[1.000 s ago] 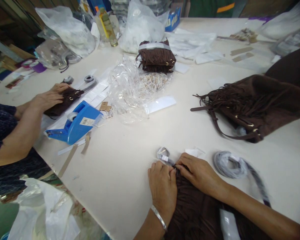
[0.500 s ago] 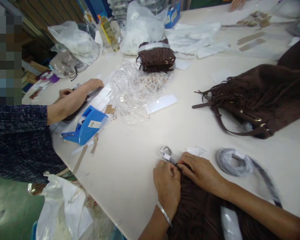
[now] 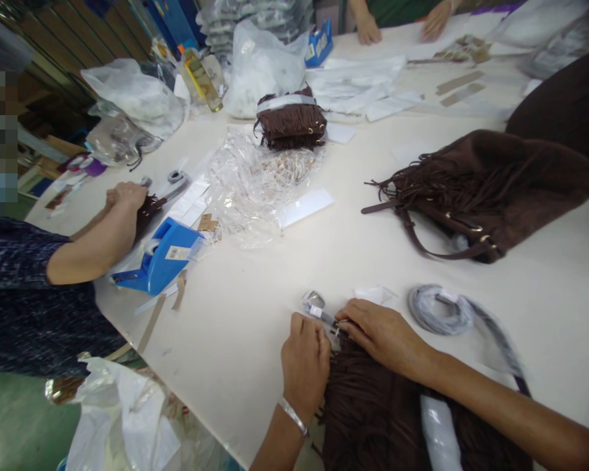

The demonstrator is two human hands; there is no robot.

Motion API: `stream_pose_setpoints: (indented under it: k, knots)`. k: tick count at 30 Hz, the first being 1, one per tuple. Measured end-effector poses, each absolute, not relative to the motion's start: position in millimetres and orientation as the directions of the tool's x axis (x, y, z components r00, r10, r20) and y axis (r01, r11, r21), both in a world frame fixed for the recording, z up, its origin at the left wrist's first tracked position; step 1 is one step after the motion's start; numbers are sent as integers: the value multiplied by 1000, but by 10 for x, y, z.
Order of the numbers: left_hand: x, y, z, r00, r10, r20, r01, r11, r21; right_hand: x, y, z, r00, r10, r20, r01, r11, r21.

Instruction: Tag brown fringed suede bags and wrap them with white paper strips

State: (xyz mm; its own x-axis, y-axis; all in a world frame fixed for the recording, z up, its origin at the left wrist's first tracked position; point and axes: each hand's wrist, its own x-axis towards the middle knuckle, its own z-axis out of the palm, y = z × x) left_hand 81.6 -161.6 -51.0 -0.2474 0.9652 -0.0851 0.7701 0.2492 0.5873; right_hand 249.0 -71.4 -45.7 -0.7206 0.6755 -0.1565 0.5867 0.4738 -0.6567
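Note:
A dark brown fringed handbag [image 3: 373,418] lies in front of me at the bottom, with a pale wrapped strip [image 3: 439,428] across it. My right hand [image 3: 383,337] pinches the bag's far left corner, by a small metal fitting. Just left of that corner, my left hand [image 3: 305,366] has its fingers curled together; what they hold, if anything, is hidden. Beyond the fingertips lies a metal piece wrapped in clear plastic [image 3: 314,301], joined to a short band at the corner. A coiled strap in grey wrapping [image 3: 439,311] rests right of my right hand.
A larger brown fringed bag [image 3: 476,190] lies at the right. Clear plastic [image 3: 240,190] and a small wrapped brown bag [image 3: 292,121] are mid-table. At the left, a co-worker's hands [image 3: 127,196] handle a brown item beside a blue tape dispenser [image 3: 161,255]. Another person's hands [image 3: 368,29] show far back.
My left hand has come away from the bag's corner slightly, to the left. My right hand stays on the corner. The co-worker's hands have moved closer to their body. The view has shifted slightly.

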Motion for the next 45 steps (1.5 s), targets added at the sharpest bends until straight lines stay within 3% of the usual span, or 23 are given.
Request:
stream_pose_setpoints:
  k: [5, 12, 18, 22, 27, 29, 31, 33, 36, 41, 45]
  knots:
    - [780, -1706, -469, -240, 950, -199, 625, 308, 718, 2482, -710, -445, -722, 671, -171, 589, 466, -660]
    - [964, -1580, -541, -288, 870, -400, 338, 482, 808, 2480, -737, -485, -707, 680, -197, 616, 454, -644]
    - [990, -1566, -617, -299, 848, -439, 178, 501, 847, 2443, -653, -404, -714, 661, -230, 614, 433, -660]
    - [998, -1582, -602, -276, 871, -406, 215, 468, 857, 2345, -590, -326, -738, 623, -260, 623, 480, -617]
    - [961, -1523, -517, -212, 953, -218, 603, 303, 738, 2294, -615, -318, -754, 627, -196, 614, 566, -550]
    - [872, -1508, -490, -157, 969, -191, 669, 247, 701, 2313, -623, -349, -750, 641, -165, 618, 588, -522]
    - [745, -1523, -479, -128, 942, -309, 528, 328, 783, 2349, -615, -388, -757, 637, -147, 603, 594, -532]
    - [615, -1564, -474, -101, 882, -461, 231, 471, 851, 2390, -599, -418, -772, 624, -122, 568, 591, -574]
    - [492, -1639, -448, -91, 842, -532, -103, 524, 846, 2431, -602, -402, -780, 622, -68, 531, 600, -598]
    - [485, -1685, -336, -125, 889, -440, -118, 427, 897, 2379, -726, -189, -800, 597, 57, 485, 700, -525]
    - [486, -1674, -250, -101, 919, -381, -131, 367, 921, 2277, -790, -59, -840, 541, 28, 431, 698, -572]
